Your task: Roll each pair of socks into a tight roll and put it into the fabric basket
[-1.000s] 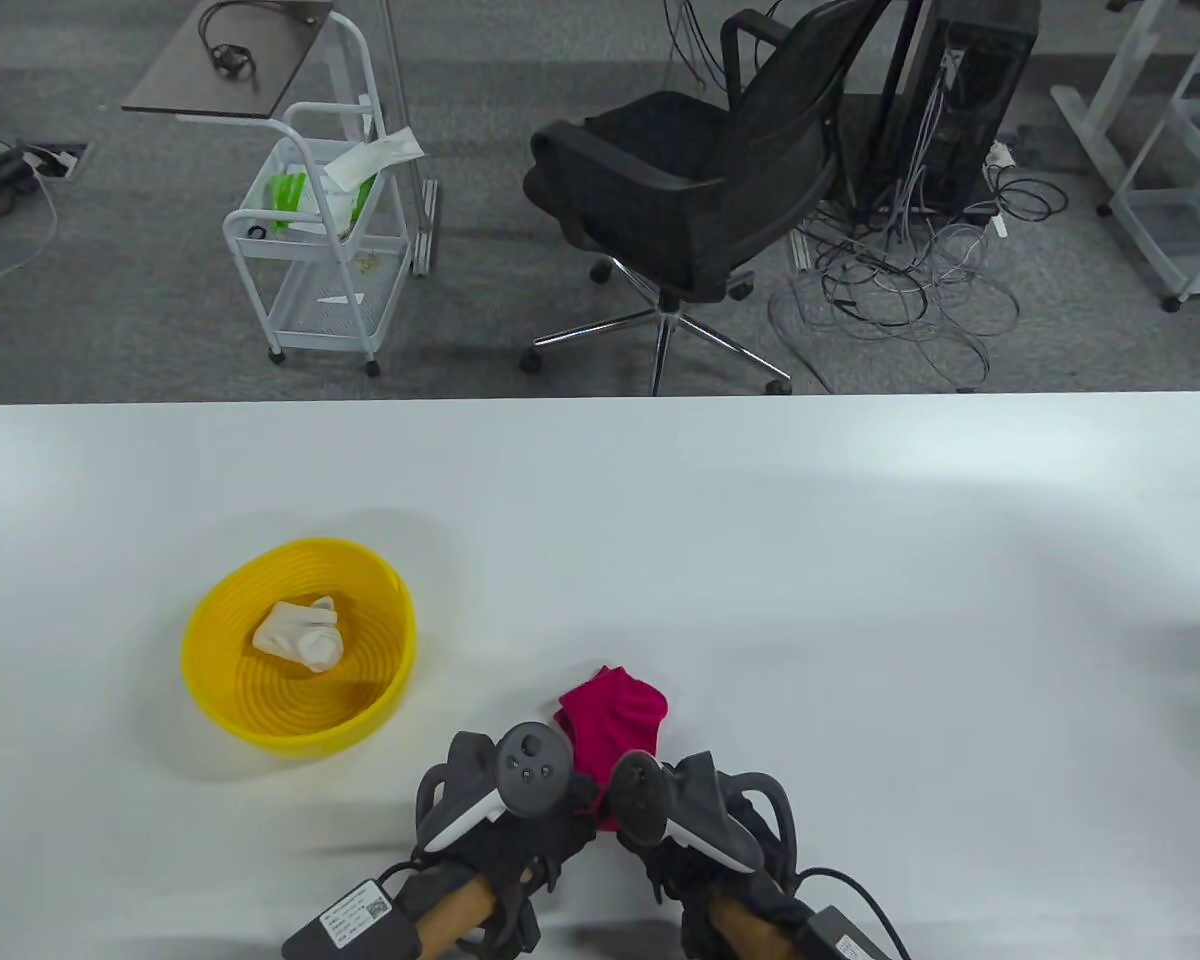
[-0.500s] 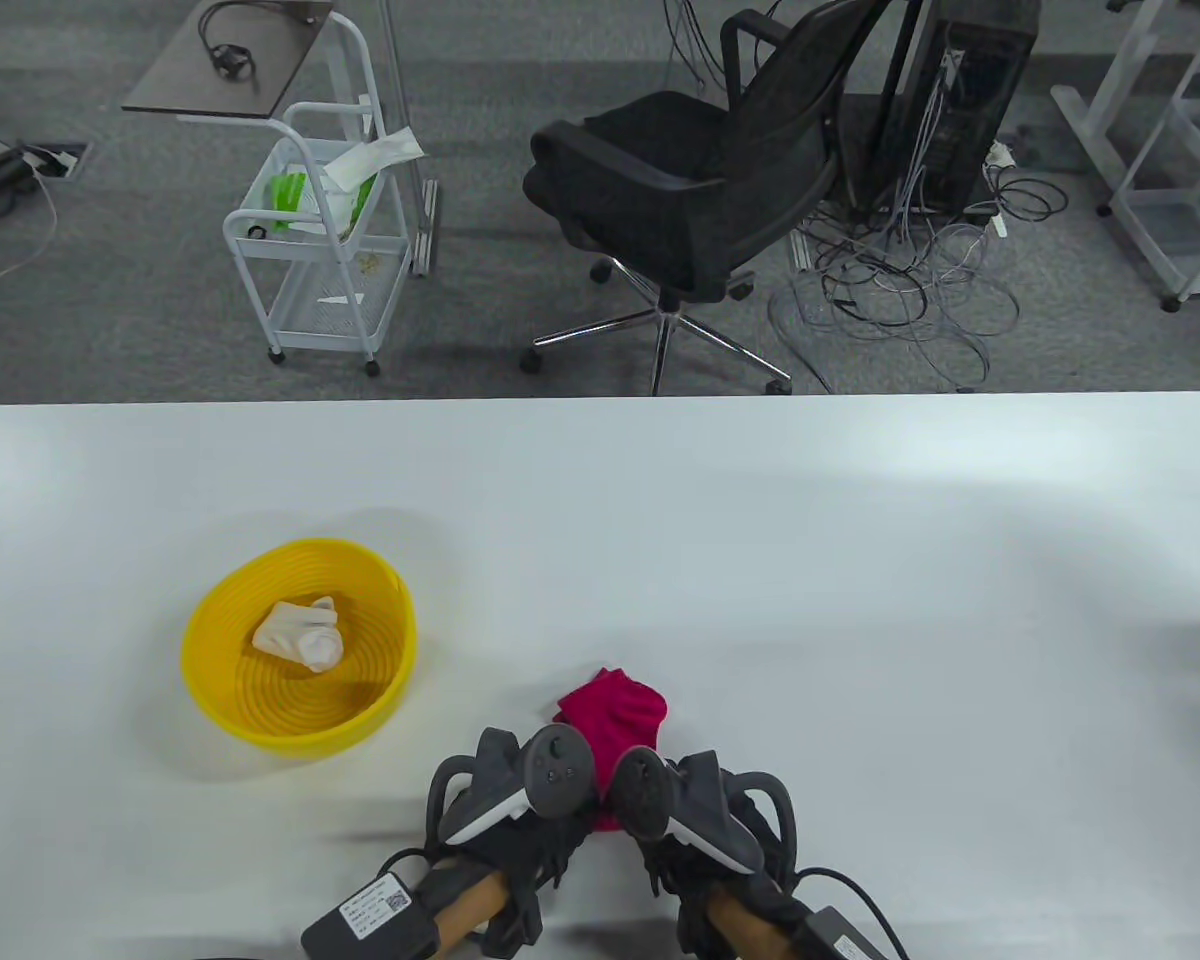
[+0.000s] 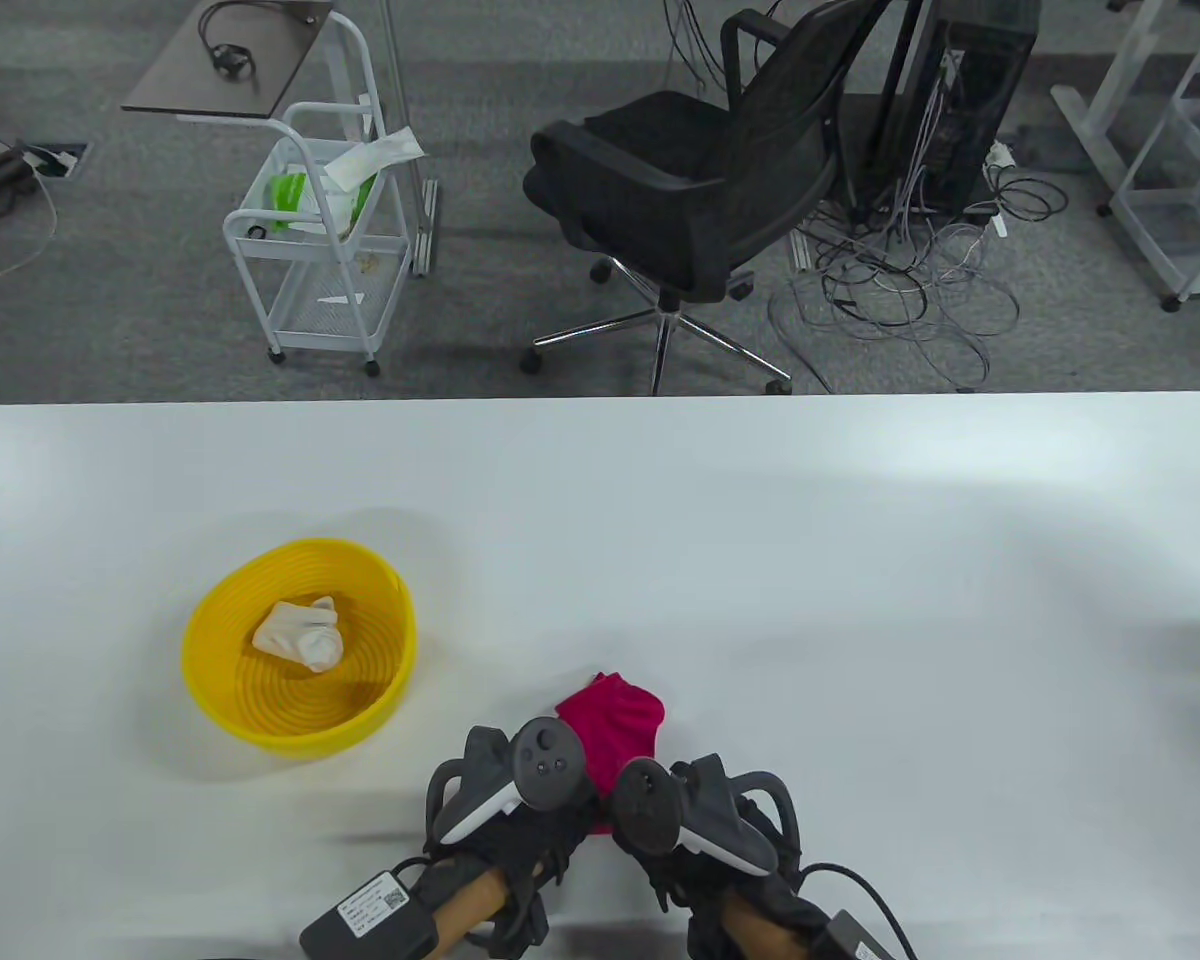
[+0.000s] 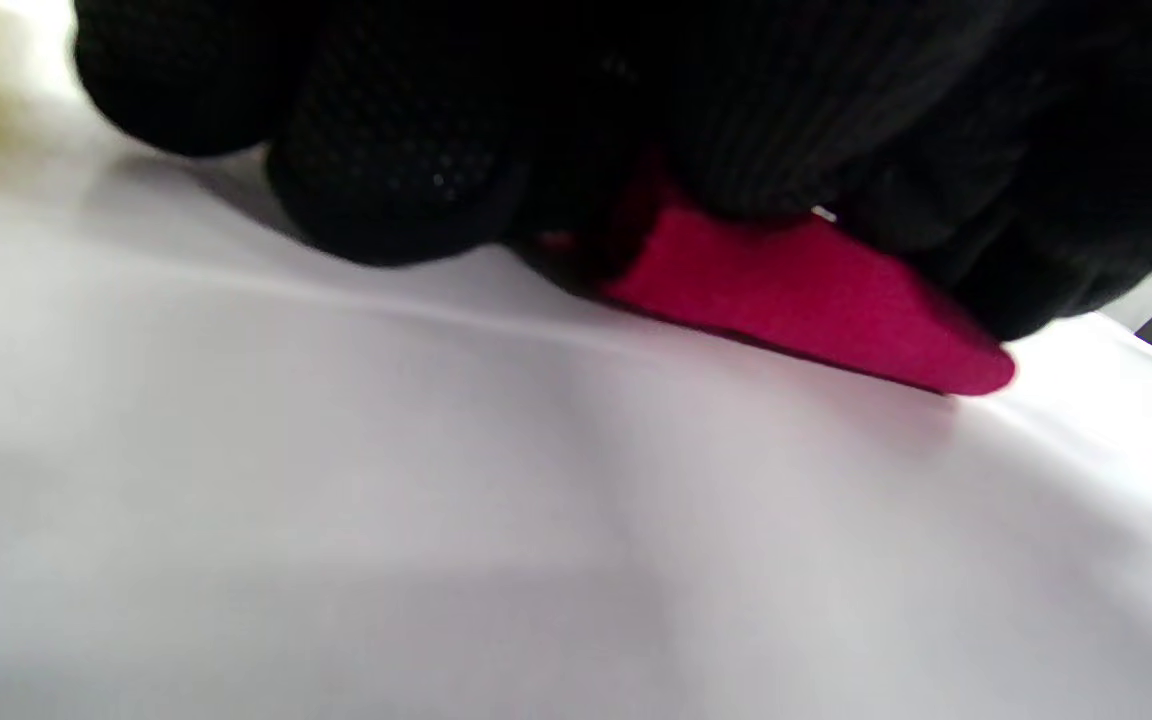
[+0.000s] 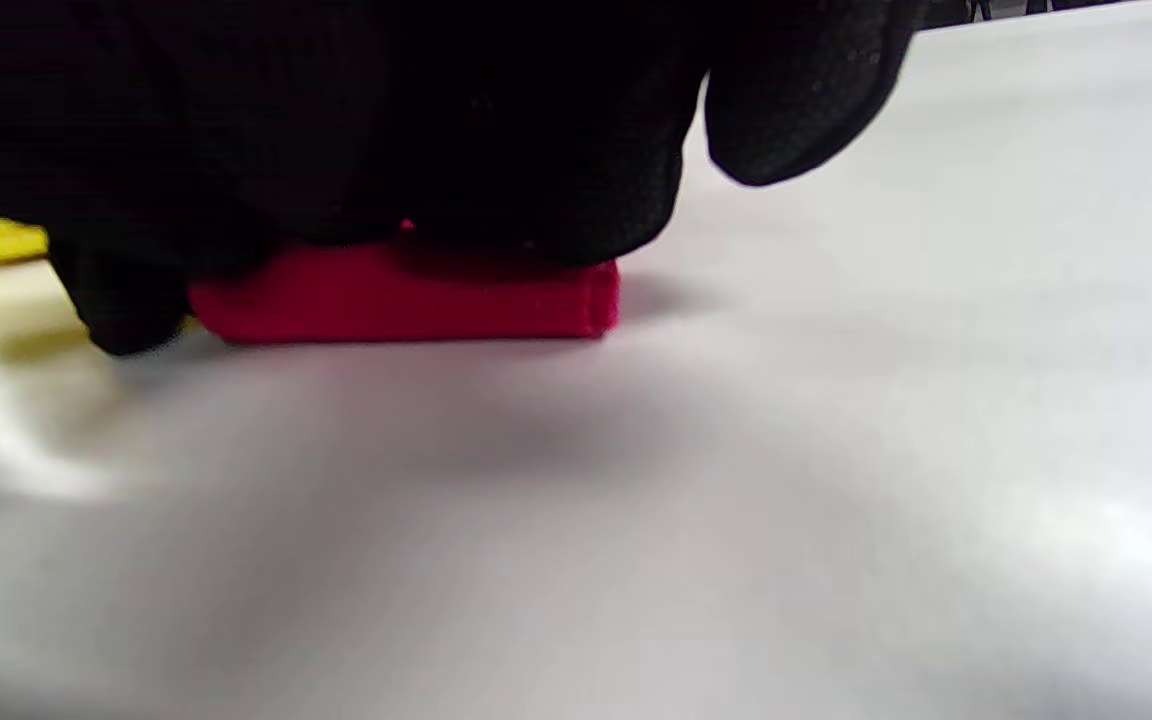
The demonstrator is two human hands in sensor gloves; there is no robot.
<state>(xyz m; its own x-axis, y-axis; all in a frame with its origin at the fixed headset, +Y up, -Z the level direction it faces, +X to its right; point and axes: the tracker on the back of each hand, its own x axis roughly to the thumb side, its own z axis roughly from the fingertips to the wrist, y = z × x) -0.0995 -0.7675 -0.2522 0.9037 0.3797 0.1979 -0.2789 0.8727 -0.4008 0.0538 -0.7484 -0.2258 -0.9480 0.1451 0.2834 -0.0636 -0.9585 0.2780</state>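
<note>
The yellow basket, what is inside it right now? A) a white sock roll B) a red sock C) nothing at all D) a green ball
A: a white sock roll lies inside the yellow basket, while the red socks are on the table under both hands.

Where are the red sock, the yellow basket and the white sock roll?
red sock [image 3: 620,718]: table view, on its uncovered far part.
yellow basket [image 3: 295,727]: table view, on its near rim.
white sock roll [image 3: 300,632]: table view, on its middle.
</note>
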